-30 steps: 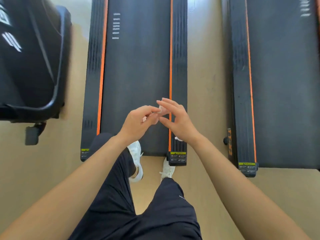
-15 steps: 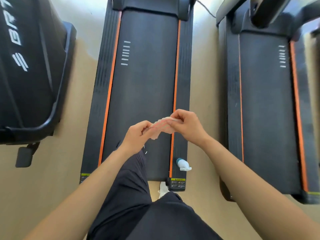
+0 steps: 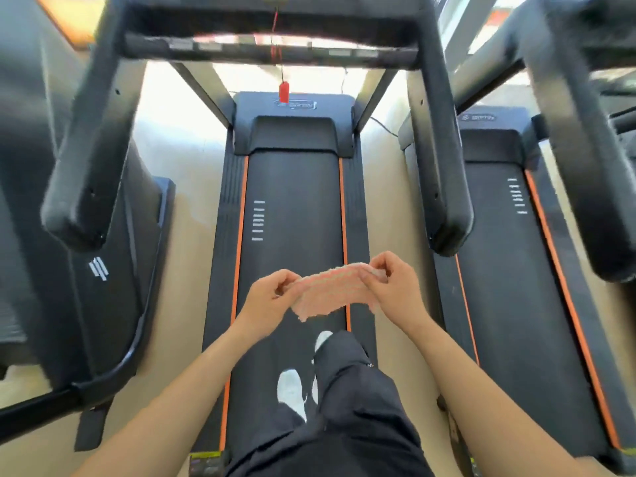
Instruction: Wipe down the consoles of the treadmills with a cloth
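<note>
A small pink cloth (image 3: 330, 292) is stretched flat between both hands above the belt of the middle treadmill (image 3: 292, 208). My left hand (image 3: 270, 297) pinches its left edge and my right hand (image 3: 395, 284) pinches its right edge. The treadmill's console (image 3: 272, 25) spans the top of the view, blurred, with a red safety clip (image 3: 283, 91) hanging from it on a cord. Its two black handrails (image 3: 89, 149) reach back toward me on either side. My feet in white shoes stand on the belt.
A second treadmill (image 3: 509, 235) with orange trim stands to the right, its handrail (image 3: 578, 139) overhead. A large black machine (image 3: 86, 270) with a white logo stands to the left. Beige floor strips run between the machines.
The view has tilted up from the belt's rear end to the console and handrails. I have stepped onto the belt. The bunched cloth is now spread out between my hands.
</note>
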The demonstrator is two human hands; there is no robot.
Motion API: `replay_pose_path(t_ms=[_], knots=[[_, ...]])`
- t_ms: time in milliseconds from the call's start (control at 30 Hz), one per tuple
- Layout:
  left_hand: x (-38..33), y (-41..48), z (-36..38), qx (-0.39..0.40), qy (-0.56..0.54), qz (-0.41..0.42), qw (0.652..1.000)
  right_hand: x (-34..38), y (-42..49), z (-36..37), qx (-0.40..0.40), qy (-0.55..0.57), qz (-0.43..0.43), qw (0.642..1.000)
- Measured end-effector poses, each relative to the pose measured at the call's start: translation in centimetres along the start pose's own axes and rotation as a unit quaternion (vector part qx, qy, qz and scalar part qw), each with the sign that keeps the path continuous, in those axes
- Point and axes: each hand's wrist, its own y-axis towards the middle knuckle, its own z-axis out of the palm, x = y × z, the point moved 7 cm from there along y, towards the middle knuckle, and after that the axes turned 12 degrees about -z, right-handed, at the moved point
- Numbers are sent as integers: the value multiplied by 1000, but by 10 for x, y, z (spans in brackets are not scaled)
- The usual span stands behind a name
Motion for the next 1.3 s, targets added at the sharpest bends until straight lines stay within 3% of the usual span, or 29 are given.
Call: replay_pose_path(t_ms=[333,867,1033,1300], knots=[[-175,151,-65,-161,-44,30,985,16,197,-51,-35,47,-2,998],[-447,381,-176,-166,-49,247,953,125,513,-153,-221,74,-85,969],[-513,444,-210,-154,-4,299,942,149,600,-164,-247,73,-90,962],[-601,518,-242,-218,65,360,905,163,727,-186,-234,84,-91,964]])
